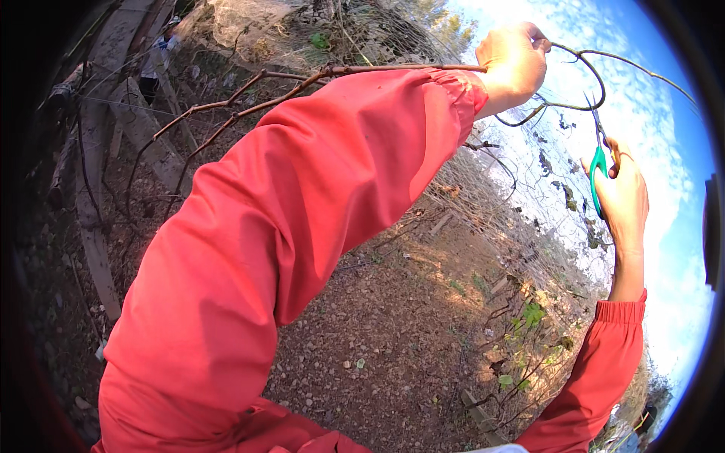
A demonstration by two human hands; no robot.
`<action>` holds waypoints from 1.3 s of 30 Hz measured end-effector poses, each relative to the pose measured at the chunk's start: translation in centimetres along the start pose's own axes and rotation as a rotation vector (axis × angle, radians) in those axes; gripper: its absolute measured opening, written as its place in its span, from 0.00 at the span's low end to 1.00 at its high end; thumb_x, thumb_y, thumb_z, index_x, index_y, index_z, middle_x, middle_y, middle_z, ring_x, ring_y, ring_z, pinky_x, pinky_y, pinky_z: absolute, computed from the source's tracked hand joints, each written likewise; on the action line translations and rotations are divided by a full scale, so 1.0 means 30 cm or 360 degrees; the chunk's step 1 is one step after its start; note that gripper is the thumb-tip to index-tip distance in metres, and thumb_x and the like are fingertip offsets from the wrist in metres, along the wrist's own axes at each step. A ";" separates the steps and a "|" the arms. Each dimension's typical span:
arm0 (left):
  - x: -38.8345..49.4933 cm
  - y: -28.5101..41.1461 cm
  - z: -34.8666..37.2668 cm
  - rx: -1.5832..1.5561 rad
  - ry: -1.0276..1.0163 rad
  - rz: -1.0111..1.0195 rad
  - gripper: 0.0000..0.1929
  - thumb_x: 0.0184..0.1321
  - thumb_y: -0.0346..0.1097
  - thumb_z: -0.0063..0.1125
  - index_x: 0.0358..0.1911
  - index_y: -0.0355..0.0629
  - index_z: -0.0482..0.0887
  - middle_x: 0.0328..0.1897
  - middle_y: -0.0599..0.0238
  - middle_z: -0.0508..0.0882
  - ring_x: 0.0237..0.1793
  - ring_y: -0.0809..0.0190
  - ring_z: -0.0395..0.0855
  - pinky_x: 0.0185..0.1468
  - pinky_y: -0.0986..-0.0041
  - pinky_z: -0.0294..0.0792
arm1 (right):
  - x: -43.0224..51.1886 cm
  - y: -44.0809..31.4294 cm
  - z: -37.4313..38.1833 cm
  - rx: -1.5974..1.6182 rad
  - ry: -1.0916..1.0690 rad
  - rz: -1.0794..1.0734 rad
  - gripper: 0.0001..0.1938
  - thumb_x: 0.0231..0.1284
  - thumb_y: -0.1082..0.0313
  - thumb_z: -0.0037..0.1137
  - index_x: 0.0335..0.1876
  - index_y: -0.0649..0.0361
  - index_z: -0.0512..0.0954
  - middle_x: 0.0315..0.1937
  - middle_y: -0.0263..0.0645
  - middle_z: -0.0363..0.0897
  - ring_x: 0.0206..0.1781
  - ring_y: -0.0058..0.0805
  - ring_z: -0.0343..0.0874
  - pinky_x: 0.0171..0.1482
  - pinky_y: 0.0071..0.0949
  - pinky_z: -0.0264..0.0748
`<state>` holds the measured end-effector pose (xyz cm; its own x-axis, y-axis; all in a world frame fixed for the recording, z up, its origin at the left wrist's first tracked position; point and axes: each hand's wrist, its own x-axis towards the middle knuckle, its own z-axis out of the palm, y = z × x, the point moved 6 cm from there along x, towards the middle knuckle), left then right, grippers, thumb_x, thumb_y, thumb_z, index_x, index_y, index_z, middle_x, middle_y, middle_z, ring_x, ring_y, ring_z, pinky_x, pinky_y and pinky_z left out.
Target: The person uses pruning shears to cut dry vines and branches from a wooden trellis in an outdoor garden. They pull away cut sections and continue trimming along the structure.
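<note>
My left hand (512, 65), raised at the top in a red sleeve, is closed on a brown woody vine cane (408, 67). From its fingers a curved length of vine (601, 85) loops out to the right against the sky, and a thinner shoot runs on to the upper right. In my right hand (627, 189) is a pair of scissors with green handles (598, 170). Their blades point up and look parted, near the lower bend of the loop; whether they touch it I cannot tell. The scissors hide part of my right fingers.
Forked cane ends (232, 116) hang to the left before weathered wooden planks (99, 170). Netting and dry vines (493, 209) stretch behind my arms. Below lies stony soil (362, 362) with a leafy plant (532, 314) at right. A person (161, 51) is partly visible far upper left.
</note>
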<state>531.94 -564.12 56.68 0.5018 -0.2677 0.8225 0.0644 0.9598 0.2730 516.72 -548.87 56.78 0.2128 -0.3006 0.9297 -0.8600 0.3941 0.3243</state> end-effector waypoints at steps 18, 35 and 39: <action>0.201 0.074 0.078 0.0434 -0.0185 0.0323 0.10 0.53 0.37 0.46 0.32 0.40 0.80 0.29 0.48 0.80 0.33 0.47 0.81 0.39 0.57 0.73 | -0.026 0.124 0.030 -0.0120 0.0106 -0.0154 0.17 0.52 0.58 0.54 0.49 0.49 0.76 0.24 0.49 0.75 0.30 0.43 0.78 0.33 0.38 0.72; 0.207 0.198 0.022 0.0302 -0.0178 0.0278 0.11 0.57 0.35 0.40 0.36 0.37 0.73 0.29 0.49 0.78 0.30 0.47 0.81 0.36 0.53 0.74 | -0.146 0.076 0.460 0.1089 -0.0164 -0.0034 0.14 0.51 0.75 0.52 0.46 0.57 0.74 0.36 0.39 0.78 0.36 0.22 0.76 0.39 0.21 0.71; 0.200 0.223 0.011 0.0226 -0.0160 0.0248 0.11 0.58 0.35 0.39 0.37 0.37 0.72 0.30 0.49 0.77 0.30 0.47 0.81 0.36 0.52 0.74 | -0.146 0.062 0.446 0.1256 -0.0053 0.0155 0.14 0.49 0.72 0.56 0.44 0.55 0.75 0.31 0.38 0.76 0.33 0.23 0.73 0.38 0.22 0.70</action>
<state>535.09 -559.34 63.62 0.4071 -0.1312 0.9039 -0.1327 0.9706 0.2006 507.99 -558.45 50.96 0.1164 -0.3270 0.9378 -0.9513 -0.3080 0.0107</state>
